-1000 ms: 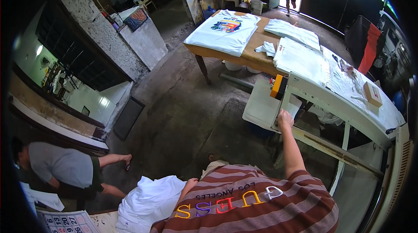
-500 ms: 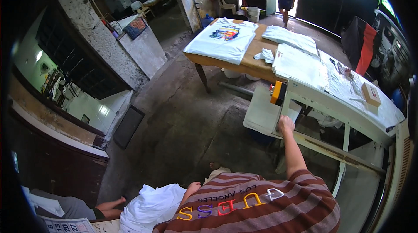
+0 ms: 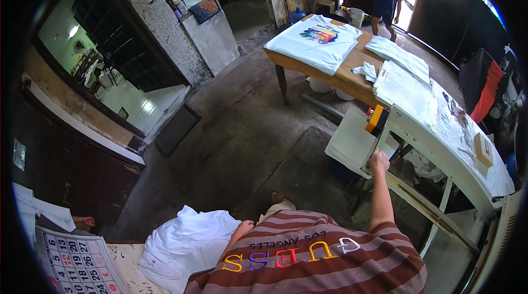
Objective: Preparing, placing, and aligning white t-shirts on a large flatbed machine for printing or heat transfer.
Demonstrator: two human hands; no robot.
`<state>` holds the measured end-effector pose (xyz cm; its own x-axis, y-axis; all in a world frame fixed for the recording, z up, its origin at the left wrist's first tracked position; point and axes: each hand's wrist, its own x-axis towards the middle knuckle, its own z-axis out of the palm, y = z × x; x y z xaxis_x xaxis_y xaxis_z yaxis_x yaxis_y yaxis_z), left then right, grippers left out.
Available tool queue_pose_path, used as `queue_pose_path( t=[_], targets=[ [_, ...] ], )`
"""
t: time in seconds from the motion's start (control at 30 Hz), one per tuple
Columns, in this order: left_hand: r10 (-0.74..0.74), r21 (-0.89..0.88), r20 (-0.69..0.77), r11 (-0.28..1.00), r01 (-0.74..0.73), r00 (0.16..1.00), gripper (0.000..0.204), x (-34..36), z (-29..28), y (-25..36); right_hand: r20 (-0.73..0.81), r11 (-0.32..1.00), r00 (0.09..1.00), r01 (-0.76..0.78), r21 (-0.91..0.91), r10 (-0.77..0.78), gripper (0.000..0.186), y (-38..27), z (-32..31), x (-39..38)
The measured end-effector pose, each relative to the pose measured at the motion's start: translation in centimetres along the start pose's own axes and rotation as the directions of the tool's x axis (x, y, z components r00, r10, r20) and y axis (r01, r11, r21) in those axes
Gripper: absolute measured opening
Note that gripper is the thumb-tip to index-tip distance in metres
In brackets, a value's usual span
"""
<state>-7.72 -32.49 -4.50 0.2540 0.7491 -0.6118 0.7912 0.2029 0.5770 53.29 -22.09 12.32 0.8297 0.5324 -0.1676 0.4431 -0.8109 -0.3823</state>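
My right hand [image 3: 379,161] is closed around a pale metal bar [image 3: 383,139] on the near side of a machine frame, below a yellow and black box [image 3: 377,120]. Just left of that hand lies a flat, pale platen [image 3: 352,137]. My left hand [image 3: 246,224] is low, close to my striped shirt and beside a heap of white cloth [image 3: 190,247]. Its fingers look curled, but the shirt hides part of it, and I cannot make out what it holds, if anything.
A wooden table [image 3: 352,68] bears a printed white T-shirt [image 3: 316,41] and folded white cloths [image 3: 399,57]. On the white-covered surface at right stands a small cardboard box [image 3: 483,150]. A person [image 3: 386,0] walks near the gate, carrying something overhead. A calendar [image 3: 77,261] lies at lower left.
My view has turned left, so the scene sits farther right. The person at the gate has come nearer. Of the person at lower left, only a hand still shows. My right hand keeps its grip.
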Motion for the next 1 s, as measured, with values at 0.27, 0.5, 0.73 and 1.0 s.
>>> queue_pose_path(
  t=[0.27,0.5,0.73,1.0],
  targets=[
    [-0.002,0.082,0.061,0.997,-0.003,0.998,0.034,3.6,0.2,0.9,-0.025,0.999,0.999,0.019,-0.032,-0.02,0.049,1.0,0.6,0.4],
    [-0.098,0.081,0.058,0.992,0.093,0.994,0.033,2.7,1.0,-0.1,-0.019,0.999,0.999,0.031,-0.024,-0.031,0.048,0.6,0.6,0.5],
    [0.08,0.054,0.0,0.995,-0.079,0.997,0.034,5.2,1.7,2.1,-0.003,0.999,1.0,0.025,-0.028,-0.025,0.049,0.3,0.1,-0.1],
    [0.068,0.107,0.055,0.992,-0.074,0.996,0.031,5.0,2.9,-1.0,-0.007,0.998,0.999,0.049,-0.039,-0.05,0.051,0.6,0.4,0.4]
  ],
)
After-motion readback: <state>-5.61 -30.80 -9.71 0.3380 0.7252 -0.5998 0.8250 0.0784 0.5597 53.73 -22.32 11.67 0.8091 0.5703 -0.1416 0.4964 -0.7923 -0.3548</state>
